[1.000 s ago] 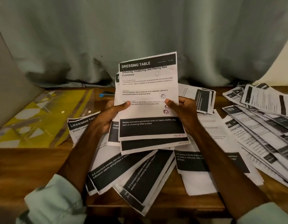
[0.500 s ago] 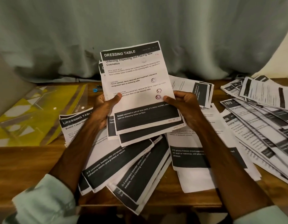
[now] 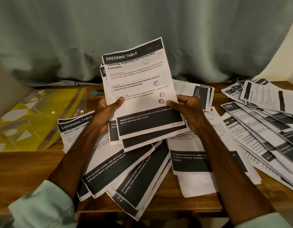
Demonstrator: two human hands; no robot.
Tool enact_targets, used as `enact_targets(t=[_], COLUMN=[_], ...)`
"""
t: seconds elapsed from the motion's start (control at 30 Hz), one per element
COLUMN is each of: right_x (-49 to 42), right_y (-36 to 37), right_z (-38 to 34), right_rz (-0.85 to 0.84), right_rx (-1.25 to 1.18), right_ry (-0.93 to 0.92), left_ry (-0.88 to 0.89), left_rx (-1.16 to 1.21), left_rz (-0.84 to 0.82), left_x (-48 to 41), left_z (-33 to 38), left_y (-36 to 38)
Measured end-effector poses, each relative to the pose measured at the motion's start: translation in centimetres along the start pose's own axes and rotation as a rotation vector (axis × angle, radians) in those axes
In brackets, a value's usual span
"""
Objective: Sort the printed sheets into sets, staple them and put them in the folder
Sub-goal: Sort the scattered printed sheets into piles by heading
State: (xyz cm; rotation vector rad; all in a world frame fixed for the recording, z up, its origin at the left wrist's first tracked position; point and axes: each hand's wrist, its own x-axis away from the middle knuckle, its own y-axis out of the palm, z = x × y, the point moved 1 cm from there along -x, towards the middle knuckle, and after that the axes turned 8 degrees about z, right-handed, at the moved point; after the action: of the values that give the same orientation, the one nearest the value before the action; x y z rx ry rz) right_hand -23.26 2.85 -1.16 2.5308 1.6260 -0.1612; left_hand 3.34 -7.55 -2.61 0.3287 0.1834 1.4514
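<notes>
Right now you hold a small stack of printed sheets [image 3: 139, 83] up off the desk [image 3: 19, 162], above its middle, the top page headed "DRESSING TABLE". Your left hand [image 3: 106, 116] grips the stack's left edge with the thumb across the front. Your right hand [image 3: 190, 112], apart from it, pinches the right edge, thumb on the page. Loose sheets [image 3: 126, 170] lie fanned under your wrists toward the near edge, and another spread [image 3: 266, 125] covers the right side. The yellow folder [image 3: 35, 116] lies flat at the desk's left side, well apart from the stack.

Held sheet [image 3: 139, 89] header: "DRESSING TABLE".
</notes>
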Motion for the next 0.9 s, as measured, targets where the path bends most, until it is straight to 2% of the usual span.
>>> enact_targets(t=[0.9], right_x=[-0.78], right_y=[-0.41], right_z=[0.64], right_rz=[-0.032], right_rx=[0.061], right_ry=[0.01], left_ry=[0.011], left_rx=[-0.036], left_rz=[0.037], left_x=[0.18], left_z=[0.26], left_y=[0.12])
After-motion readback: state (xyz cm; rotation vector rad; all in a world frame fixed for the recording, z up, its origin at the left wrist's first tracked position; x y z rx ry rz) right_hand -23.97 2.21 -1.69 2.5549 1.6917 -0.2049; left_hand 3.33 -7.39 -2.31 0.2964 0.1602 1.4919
